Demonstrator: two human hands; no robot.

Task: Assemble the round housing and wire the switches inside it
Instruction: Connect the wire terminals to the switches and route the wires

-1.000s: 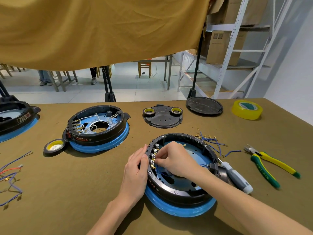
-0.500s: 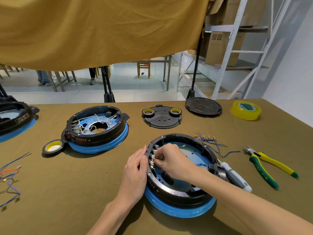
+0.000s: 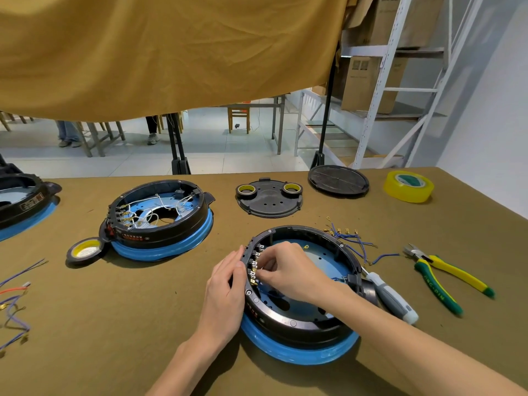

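A round black housing (image 3: 297, 318) with a blue base ring lies on the table in front of me. A row of switch terminals (image 3: 255, 267) lines its left inner wall. My left hand (image 3: 227, 292) rests against the outside of that left wall, fingers straight along the rim. My right hand (image 3: 288, 270) reaches inside the housing, its curled fingertips pinching at a terminal in the row; what they pinch is hidden. A loose bundle of blue wires (image 3: 353, 241) with brass lugs lies just behind the housing on the right.
A second housing (image 3: 163, 221) with white wiring stands at back left, a black tape roll (image 3: 84, 250) beside it. Two black lids (image 3: 268, 197) (image 3: 338, 181), yellow tape (image 3: 408, 185), pliers (image 3: 445, 277) and a screwdriver (image 3: 390, 298) lie right. More wires (image 3: 14, 298) lie far left.
My right hand's fingers shifted slightly down the terminal row. The left hand stays against the housing wall. The view drifted a little.
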